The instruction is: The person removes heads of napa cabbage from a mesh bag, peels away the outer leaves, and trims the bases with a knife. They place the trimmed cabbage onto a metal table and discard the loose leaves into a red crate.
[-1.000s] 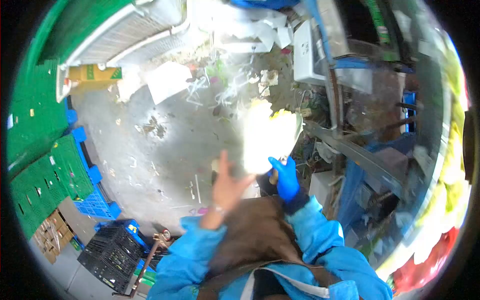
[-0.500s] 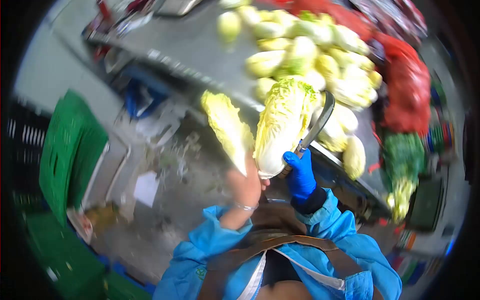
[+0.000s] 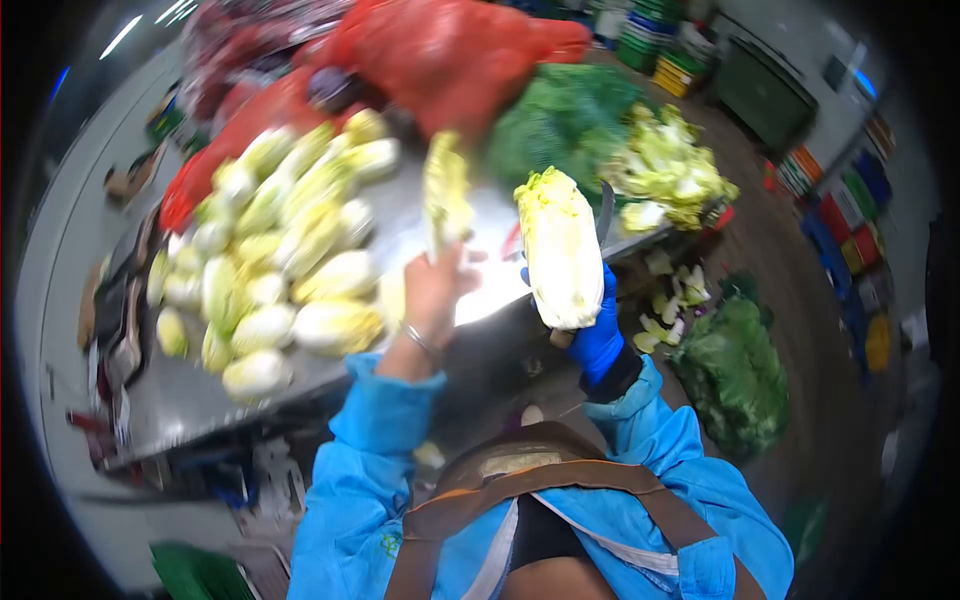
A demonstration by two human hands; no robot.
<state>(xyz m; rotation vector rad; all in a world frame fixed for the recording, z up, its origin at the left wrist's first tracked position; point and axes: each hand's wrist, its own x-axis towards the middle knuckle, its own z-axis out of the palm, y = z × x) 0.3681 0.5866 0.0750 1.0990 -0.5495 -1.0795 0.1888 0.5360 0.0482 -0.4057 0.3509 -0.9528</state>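
My left hand (image 3: 432, 300), bare with a bracelet at the wrist, grips a loose yellow-green cabbage leaf (image 3: 446, 195) near its base; both are somewhat blurred. In my right hand (image 3: 600, 335), gloved in blue, is a napa cabbage (image 3: 562, 250), upright with its pale base toward me. The same hand holds a knife; its curved dark blade (image 3: 606, 212) shows beside the cabbage, while most of the handle is hidden. Several more napa cabbages (image 3: 325, 325) lie piled on the metal table (image 3: 185, 415) to the left of my left hand.
Red mesh sacks (image 3: 440, 60) and a green mesh sack (image 3: 555, 120) lie along the table's far side. Loose leaves (image 3: 680, 170) are heaped at its right end. A filled green bag (image 3: 735, 370) stands on the floor at right, near scattered trimmings (image 3: 665, 315).
The view has swung right, from floor and green crates toward the sacks and leaf heap. The left hand has moved away from the cabbage with the leaf; the right hand still holds cabbage and knife.
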